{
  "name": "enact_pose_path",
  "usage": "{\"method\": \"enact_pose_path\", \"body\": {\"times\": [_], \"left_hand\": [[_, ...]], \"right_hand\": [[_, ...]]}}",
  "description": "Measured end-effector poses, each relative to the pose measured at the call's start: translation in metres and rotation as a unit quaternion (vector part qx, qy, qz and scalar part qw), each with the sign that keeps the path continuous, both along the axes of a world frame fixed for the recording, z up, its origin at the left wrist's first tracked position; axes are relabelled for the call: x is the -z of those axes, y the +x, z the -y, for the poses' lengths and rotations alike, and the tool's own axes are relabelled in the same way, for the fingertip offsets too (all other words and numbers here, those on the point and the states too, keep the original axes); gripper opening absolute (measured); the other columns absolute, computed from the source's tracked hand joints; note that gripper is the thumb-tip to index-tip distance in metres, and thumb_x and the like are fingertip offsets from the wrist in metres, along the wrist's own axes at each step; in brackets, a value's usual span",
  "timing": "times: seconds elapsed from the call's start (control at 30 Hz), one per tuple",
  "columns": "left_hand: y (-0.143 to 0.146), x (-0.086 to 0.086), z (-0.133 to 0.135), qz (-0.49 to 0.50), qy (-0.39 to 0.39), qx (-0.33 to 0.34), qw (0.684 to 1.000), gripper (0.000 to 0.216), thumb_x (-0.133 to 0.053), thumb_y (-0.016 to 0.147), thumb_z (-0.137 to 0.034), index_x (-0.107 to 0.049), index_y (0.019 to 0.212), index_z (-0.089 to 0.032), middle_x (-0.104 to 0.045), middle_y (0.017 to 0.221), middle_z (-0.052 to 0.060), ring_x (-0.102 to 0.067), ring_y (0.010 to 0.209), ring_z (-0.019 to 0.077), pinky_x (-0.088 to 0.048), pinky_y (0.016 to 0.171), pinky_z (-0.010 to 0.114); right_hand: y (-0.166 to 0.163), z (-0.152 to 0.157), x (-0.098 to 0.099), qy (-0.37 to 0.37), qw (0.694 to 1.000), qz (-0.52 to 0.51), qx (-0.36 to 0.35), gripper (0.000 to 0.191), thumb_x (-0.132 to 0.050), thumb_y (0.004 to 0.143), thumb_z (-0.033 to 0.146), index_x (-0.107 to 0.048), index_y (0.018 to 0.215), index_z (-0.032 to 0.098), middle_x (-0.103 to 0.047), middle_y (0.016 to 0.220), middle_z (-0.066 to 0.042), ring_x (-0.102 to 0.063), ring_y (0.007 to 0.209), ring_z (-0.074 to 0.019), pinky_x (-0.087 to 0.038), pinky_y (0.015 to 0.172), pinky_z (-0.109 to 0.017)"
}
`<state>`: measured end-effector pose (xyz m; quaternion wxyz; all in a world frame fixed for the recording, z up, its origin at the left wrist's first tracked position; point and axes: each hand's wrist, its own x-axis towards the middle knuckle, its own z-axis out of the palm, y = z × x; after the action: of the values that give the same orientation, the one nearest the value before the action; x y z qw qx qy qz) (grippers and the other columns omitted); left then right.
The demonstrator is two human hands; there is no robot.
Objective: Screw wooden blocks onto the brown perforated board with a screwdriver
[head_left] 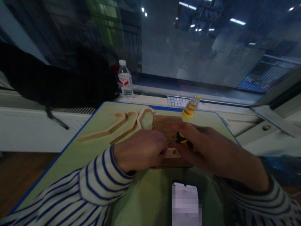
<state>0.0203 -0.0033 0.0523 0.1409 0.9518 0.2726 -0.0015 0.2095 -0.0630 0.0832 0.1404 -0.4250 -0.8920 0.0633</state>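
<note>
My left hand (143,149) is closed over the near part of a brown wooden board (166,121), its fingers gripping a light wooden piece (169,153) that lies across the board. A small dark round spot, perhaps a hole or a screw, shows on that piece. My right hand (202,146) is wrapped round a tool with a black-and-yellow handle (181,137), just above and right of the piece. The tool's tip is hidden, so its exact kind cannot be told. Bits of debris are scattered over the board.
Several bent light wooden pieces (124,124) lie on the table (94,157) at left. A yellow-capped bottle (191,106) stands at the back right. A water bottle (125,80) and a black bag (94,81) sit by the window. Nearest me lies a phone (187,204).
</note>
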Motion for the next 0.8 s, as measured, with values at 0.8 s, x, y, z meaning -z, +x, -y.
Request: {"method": "enact_pose_path", "body": {"times": [0.8], "left_hand": [[0.009, -0.016, 0.001, 0.202, -0.057, -0.09, 0.973, 0.017, -0.062, 0.08, -0.033, -0.075, 0.078, -0.023, -0.068, 0.066, -0.004, -0.058, 0.059, 0.0105, -0.034, 0.053, 0.021]], "right_hand": [[0.0, 0.006, -0.009, 0.05, 0.996, 0.06, 0.048, 0.041, -0.035, 0.099, 0.03, -0.038, 0.137, 0.016, -0.069, 0.113, -0.013, -0.068, 0.096, -0.0271, -0.051, 0.077, -0.04]]}}
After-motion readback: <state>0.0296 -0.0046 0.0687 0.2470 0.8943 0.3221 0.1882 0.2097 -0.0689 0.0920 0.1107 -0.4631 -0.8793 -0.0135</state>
